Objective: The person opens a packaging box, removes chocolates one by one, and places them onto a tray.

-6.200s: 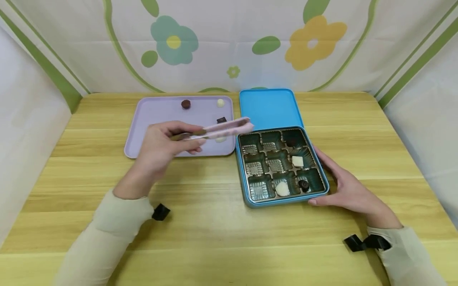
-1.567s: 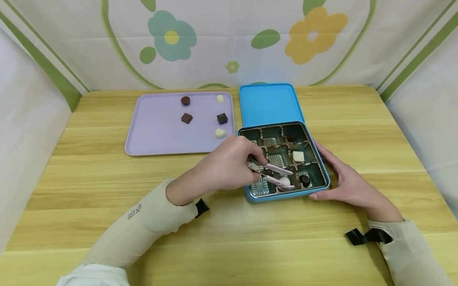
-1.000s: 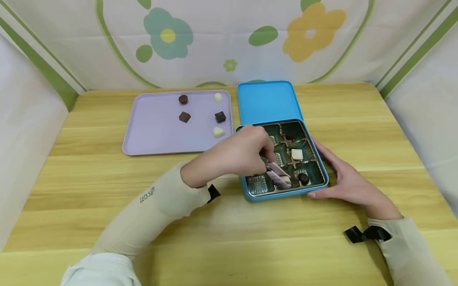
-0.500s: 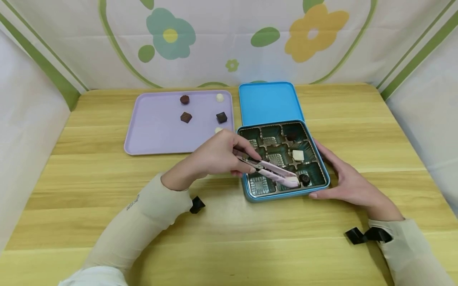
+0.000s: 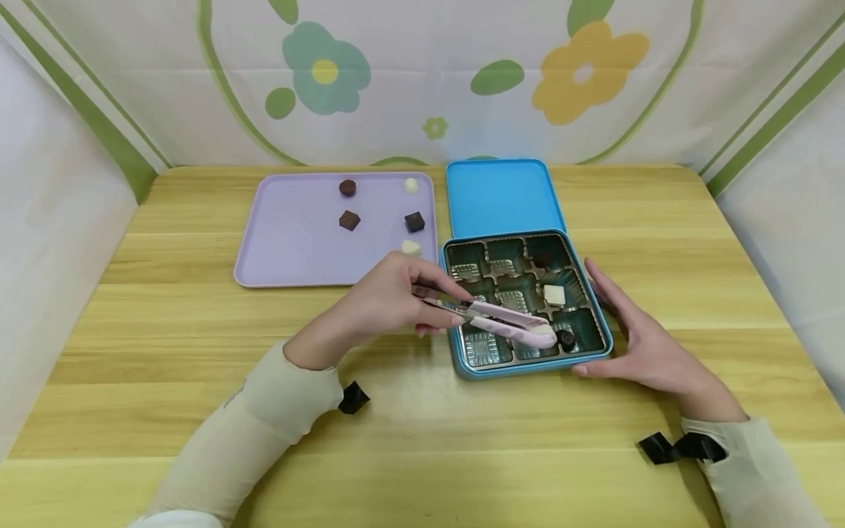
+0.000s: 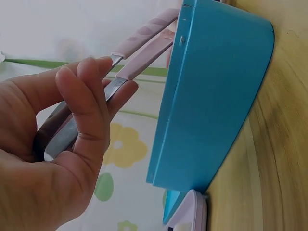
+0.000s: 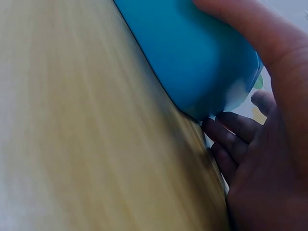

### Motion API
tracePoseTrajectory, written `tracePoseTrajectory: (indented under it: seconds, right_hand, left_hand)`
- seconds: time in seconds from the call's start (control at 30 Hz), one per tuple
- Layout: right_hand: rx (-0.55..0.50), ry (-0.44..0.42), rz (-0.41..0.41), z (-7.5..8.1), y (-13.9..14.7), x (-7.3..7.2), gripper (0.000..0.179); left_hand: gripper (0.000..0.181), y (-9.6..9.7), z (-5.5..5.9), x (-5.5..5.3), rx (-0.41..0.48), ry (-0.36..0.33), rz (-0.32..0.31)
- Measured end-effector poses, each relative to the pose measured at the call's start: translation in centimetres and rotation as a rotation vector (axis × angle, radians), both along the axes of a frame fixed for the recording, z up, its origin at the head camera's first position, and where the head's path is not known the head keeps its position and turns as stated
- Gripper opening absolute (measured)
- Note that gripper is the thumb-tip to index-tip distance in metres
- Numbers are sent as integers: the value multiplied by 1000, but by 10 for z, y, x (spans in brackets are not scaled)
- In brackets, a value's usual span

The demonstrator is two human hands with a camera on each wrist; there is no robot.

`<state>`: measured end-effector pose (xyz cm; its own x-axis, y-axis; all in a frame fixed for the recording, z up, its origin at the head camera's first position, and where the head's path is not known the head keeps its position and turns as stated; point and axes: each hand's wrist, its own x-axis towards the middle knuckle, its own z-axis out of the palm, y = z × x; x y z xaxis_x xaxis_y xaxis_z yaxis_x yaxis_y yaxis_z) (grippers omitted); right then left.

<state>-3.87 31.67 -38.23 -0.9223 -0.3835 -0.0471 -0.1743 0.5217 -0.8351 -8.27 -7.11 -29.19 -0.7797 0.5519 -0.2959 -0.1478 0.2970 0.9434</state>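
My left hand (image 5: 389, 301) holds pink-tipped metal tongs (image 5: 508, 323) low over the blue tin (image 5: 462, 367), with a white chocolate (image 5: 543, 331) showing between the tips at the front middle compartment. In the left wrist view, the thumb and fingers pinch the tongs' metal arms (image 6: 115, 87). My right hand (image 5: 643, 345) rests against the tin's front right corner, thumb along the front and fingers along the right side. In the compartmented insert sit a square white chocolate (image 5: 554, 295), a round dark chocolate (image 5: 565, 339) and a dim dark piece (image 5: 543, 259) at the back right.
Left of the tin lies a lilac tray (image 5: 284, 227). On it are a round brown chocolate (image 5: 347, 188), a faceted brown one (image 5: 349, 220), a dark square one (image 5: 414, 221) and white ones (image 5: 411, 185). The blue lid (image 5: 505, 194) lies behind the tin.
The left hand moved from the tray to the tin with the tongs, reached into the front middle compartment, then drew back left. The white chocolate there is now between the tips. The right hand stayed.
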Motion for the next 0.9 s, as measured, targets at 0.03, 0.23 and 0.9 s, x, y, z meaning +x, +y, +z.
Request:
tracePoseTrajectory:
  seconds: [0.03,0.23,0.9]
  right_hand:
    - [-8,10,3,0,0,0,143]
    - [-28,6,3,-1,0,0,141]
    - [-26,-33,0,1,-1,0,140]
  left_hand:
    - [22,-2,0,1,5,-6,9]
    - [26,-14,3,6,58,-29,67]
    - [21,-4,28,7,-156,272,-101]
